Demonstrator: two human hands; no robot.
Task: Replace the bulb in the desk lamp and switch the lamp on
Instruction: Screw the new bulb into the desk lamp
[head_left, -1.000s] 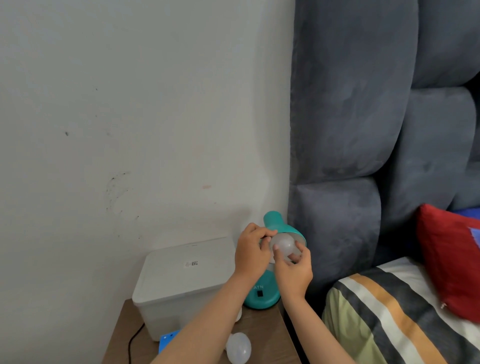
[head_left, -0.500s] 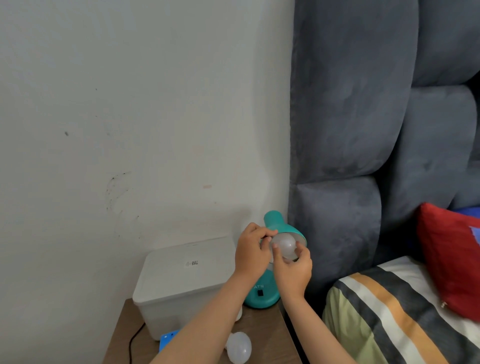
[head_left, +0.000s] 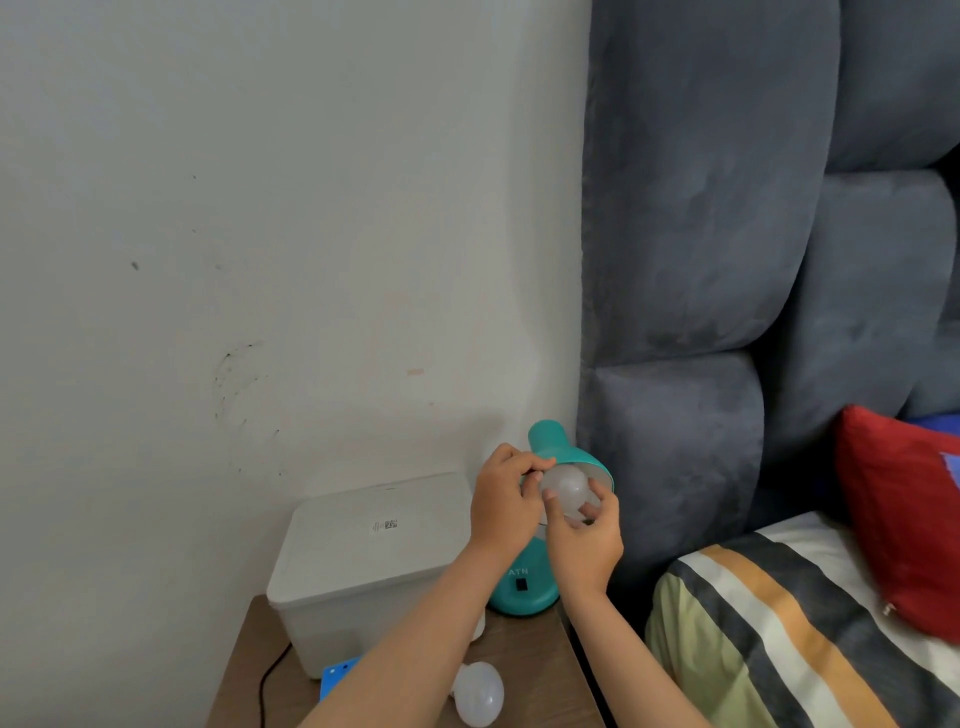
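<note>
A teal desk lamp (head_left: 550, 441) stands on the bedside table (head_left: 524, 654), its shade tilted toward me, its round base (head_left: 522, 597) showing a black switch. A frosted white bulb (head_left: 565, 487) sits in the mouth of the shade. My right hand (head_left: 584, 540) grips the bulb from below with its fingertips. My left hand (head_left: 506, 501) holds the left rim of the shade, thumb and fingers touching the bulb's top. A second white bulb (head_left: 480, 696) lies loose on the table by my left forearm.
A white lidded plastic box (head_left: 363, 561) fills the table's left side against the wall. A blue object (head_left: 335, 680) and a black cable (head_left: 270, 680) lie at its front. A grey padded headboard (head_left: 701, 260), striped pillow (head_left: 779, 634) and red cushion (head_left: 904, 519) are at the right.
My right hand's fingers have shifted around the bulb, which now shows slightly further out of the shade. My left hand stays on the rim.
</note>
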